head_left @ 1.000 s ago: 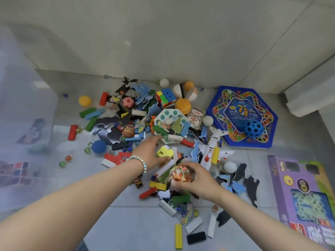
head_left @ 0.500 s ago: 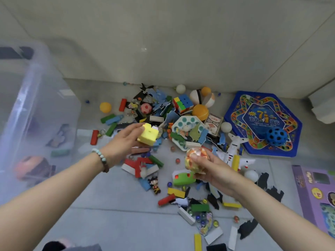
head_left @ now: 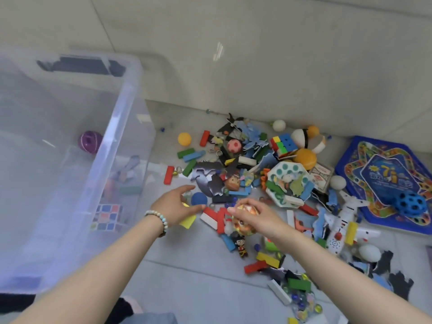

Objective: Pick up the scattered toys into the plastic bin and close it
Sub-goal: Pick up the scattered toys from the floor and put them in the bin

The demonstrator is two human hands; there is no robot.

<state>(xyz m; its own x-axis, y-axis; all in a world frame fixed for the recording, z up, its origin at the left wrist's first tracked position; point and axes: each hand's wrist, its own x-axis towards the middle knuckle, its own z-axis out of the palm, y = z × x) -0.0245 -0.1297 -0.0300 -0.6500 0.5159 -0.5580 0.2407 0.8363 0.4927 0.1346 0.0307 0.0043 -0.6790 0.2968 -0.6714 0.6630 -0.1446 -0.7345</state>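
Note:
A clear plastic bin point(head_left: 121, 127) stands at the left, with a purple ball point(head_left: 90, 141) and a patterned cube point(head_left: 107, 217) inside. Scattered toys cover the floor at the middle and right. My left hand point(head_left: 174, 205) holds a yellow block point(head_left: 188, 220) just right of the bin's wall, beside a blue ball point(head_left: 198, 199). My right hand point(head_left: 254, 218) grips a round orange-patterned ball point(head_left: 245, 226) above red and white blocks point(head_left: 214, 218).
A blue hexagonal game board point(head_left: 383, 174) with a blue holed ball point(head_left: 411, 204) lies at the right. A white toy plane point(head_left: 339, 228), a colour cube point(head_left: 284, 142), an orange ball point(head_left: 305, 159) and a bag of marbles point(head_left: 301, 302) lie around. The wall runs behind.
Both hands have moved left toward the bin with their toys. The view has turned left, so more of the bin shows.

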